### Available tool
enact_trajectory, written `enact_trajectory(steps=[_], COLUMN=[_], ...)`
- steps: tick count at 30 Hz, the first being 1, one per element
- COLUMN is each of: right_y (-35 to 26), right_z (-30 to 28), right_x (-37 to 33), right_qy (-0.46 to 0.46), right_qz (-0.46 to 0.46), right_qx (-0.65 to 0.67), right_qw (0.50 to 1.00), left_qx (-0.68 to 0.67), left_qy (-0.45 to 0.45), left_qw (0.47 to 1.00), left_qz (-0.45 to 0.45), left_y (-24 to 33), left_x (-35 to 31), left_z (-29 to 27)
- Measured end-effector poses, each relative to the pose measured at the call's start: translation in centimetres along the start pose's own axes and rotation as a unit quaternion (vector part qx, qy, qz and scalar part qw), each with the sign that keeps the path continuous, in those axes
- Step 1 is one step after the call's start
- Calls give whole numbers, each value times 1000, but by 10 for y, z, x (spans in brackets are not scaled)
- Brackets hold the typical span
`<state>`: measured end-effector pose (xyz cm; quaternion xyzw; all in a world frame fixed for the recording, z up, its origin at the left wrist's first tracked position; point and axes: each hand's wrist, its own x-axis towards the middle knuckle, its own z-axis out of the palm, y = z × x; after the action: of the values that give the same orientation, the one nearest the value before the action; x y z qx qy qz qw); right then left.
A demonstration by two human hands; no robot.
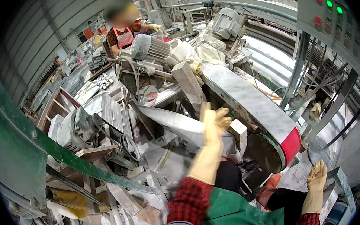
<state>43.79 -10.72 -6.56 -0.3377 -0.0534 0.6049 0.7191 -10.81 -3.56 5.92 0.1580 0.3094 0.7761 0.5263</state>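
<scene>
Head view: left hand (213,122) outstretched on stone block (238,129)

- A control panel (330,18) with red and green lights stands far right.
- A grey motor (72,130) sits left, near a green beam (64,155).
- A person in a pink apron (124,36) works far behind.

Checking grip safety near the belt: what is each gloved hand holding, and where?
The left hand grips the pale rectangular stone block by its left end. The right hand holds nothing.
</scene>
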Motion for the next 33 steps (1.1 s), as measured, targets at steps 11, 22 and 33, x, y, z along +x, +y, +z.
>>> enact_trajectory(steps=[11, 22, 33], right_y=[17, 23, 20], right_z=[47, 43, 41], right_x=[-10, -8, -11], right_qy=[4, -25, -63], right_qz=[17, 24, 37], right_qx=[6, 8, 17], right_qw=[1000, 999, 997], left_qx=[263, 257, 209], left_qy=[222, 236, -149], left_qw=[932, 924, 937], left_qz=[117, 158, -236], left_y=[348, 351, -12], left_x=[26, 47, -4], left_z=[-83, -42, 53])
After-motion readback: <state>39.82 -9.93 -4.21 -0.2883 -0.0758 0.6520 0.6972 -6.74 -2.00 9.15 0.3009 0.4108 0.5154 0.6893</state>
